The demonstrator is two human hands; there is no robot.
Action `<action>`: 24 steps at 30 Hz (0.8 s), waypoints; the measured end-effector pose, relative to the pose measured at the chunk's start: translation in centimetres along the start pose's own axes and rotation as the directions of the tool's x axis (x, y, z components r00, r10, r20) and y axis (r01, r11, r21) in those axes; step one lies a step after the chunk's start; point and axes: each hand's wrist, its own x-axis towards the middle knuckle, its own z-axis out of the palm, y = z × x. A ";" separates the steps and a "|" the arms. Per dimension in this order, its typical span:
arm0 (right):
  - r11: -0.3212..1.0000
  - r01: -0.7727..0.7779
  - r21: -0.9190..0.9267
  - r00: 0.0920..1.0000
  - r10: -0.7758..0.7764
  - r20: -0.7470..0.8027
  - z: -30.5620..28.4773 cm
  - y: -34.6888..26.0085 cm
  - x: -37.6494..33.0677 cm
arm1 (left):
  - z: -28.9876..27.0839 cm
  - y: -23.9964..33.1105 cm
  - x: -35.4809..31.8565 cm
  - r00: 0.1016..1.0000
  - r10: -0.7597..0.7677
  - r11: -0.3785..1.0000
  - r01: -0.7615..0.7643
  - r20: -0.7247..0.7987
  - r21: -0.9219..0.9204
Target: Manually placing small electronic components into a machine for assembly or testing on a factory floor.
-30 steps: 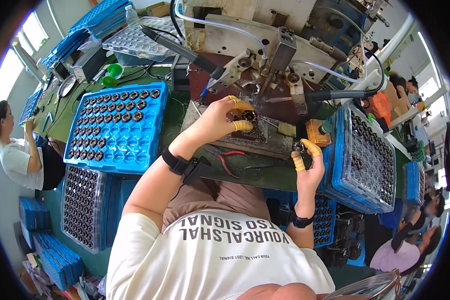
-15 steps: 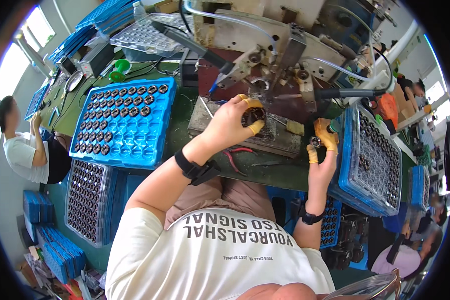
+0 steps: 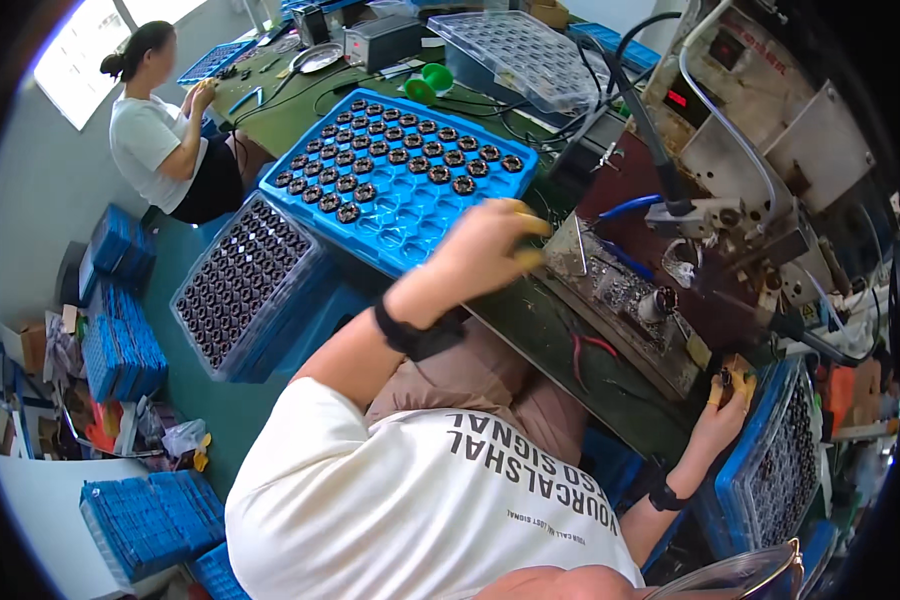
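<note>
My left hand, with yellow covers on its fingertips, hangs beside the right edge of a blue tray. Motion smears its fingers, so what lies between them is unclear. Rows of dark, copper-toned ring-shaped motor cores fill much of that tray, with bare pockets toward its near right part. At the right, my right hand is closed on a small dark motor core, its fingertips covered in yellow too. Between the hands, another motor core sits upright on a round post at the machine's metal plate.
Red-handled pliers lie on the green bench before the plate. The machine's arms and tubes rise behind it. Stacked trays of cores stand at the left and right. A co-worker sits at the far left.
My view has swung left. My left hand has left the machine and come over to the tray's edge, its ring-shaped core no longer discernible. My right hand still holds a core.
</note>
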 end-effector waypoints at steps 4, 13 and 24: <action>0.997 -0.057 0.053 0.998 0.056 0.027 -0.7 -0.2 0.2 | -5.8 -8.1 -4.7 0.917 -0.155 0.870 0.303 -0.368 0.389; 0.988 0.102 0.112 0.995 -0.102 -0.012 -7.0 -6.0 2.0 | -11.6 -17.3 -9.3 0.936 -0.174 0.686 0.338 -0.306 0.644; 0.891 -0.445 -0.085 0.877 0.453 0.159 -14.4 8.6 3.2 | -1.3 -5.0 -2.2 0.973 -0.129 0.973 0.087 -0.193 -0.213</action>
